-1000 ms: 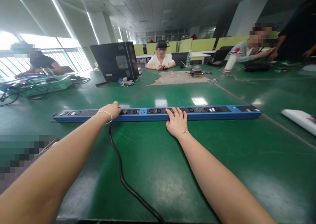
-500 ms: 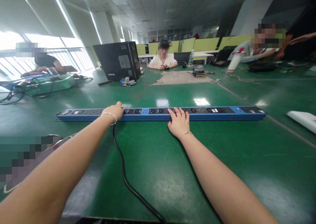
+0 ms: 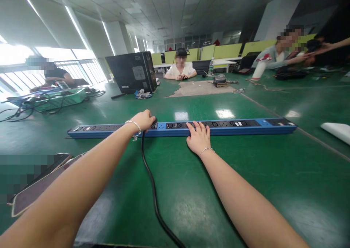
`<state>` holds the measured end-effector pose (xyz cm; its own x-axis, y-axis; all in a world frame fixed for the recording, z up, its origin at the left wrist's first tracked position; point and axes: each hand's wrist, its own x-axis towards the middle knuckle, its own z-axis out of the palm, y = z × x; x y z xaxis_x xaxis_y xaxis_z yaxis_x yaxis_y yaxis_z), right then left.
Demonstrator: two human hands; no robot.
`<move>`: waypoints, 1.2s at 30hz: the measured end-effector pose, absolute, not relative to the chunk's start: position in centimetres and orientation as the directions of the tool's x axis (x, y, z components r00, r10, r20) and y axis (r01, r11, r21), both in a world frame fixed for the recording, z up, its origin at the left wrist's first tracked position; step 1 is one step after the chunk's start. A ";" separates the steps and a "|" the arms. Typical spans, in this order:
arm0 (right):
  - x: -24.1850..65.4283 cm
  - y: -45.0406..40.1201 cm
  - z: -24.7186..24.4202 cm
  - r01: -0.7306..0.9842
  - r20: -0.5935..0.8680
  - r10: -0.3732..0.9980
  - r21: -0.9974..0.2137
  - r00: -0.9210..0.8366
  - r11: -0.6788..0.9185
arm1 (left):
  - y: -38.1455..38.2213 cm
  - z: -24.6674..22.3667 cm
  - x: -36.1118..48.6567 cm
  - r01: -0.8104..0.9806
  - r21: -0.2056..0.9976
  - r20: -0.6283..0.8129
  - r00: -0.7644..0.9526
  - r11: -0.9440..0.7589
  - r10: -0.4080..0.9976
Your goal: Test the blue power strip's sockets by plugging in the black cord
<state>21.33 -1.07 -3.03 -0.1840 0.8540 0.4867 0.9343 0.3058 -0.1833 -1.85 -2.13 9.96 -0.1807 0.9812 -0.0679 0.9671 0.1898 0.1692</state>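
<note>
A long blue power strip [image 3: 232, 131] with black socket panels lies across the green table. My left hand [image 3: 143, 120] is closed around the end of a black cable [image 3: 154, 189], over the sockets left of the strip's middle; the plug itself is mostly hidden by the fingers. From that hand the cable runs down to the table's front edge. My right hand [image 3: 198, 135] rests on the strip right of its middle, fingers spread over the panel and front edge.
Behind the strip stand a black computer case [image 3: 131, 73], a glove [image 3: 143, 94] and a green basket [image 3: 62, 100] with cables. A white object [image 3: 337, 133] lies at the right. People sit across the table and at both sides.
My left hand has moved to the right along the strip, bringing the cable with it. My right hand has stayed on the strip. The camera view has shifted slightly.
</note>
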 end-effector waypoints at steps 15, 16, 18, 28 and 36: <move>21.4 -1.2 -2.9 0.921 0.496 0.848 -0.212 -0.187 0.327 | 0.6 7.1 1.6 0.969 0.033 -0.092 -0.242 0.246 0.966; 21.4 -1.3 -2.8 0.920 0.493 0.849 -0.214 -0.188 0.328 | 0.5 6.9 1.9 0.968 0.024 -0.082 -0.246 0.248 0.966; 21.4 -1.3 -2.7 0.919 0.486 0.854 -0.221 -0.187 0.327 | 0.2 6.6 2.4 0.968 0.009 -0.063 -0.251 0.252 0.966; 21.6 -1.2 -2.3 0.906 0.465 0.874 -0.296 -0.140 0.302 | -0.2 6.2 3.1 0.966 -0.026 -0.034 -0.256 0.256 0.966; 22.0 -0.6 -3.0 0.924 0.490 0.870 -0.304 -0.058 0.232 | -0.9 6.7 3.2 0.963 -0.009 0.005 -0.270 0.270 0.963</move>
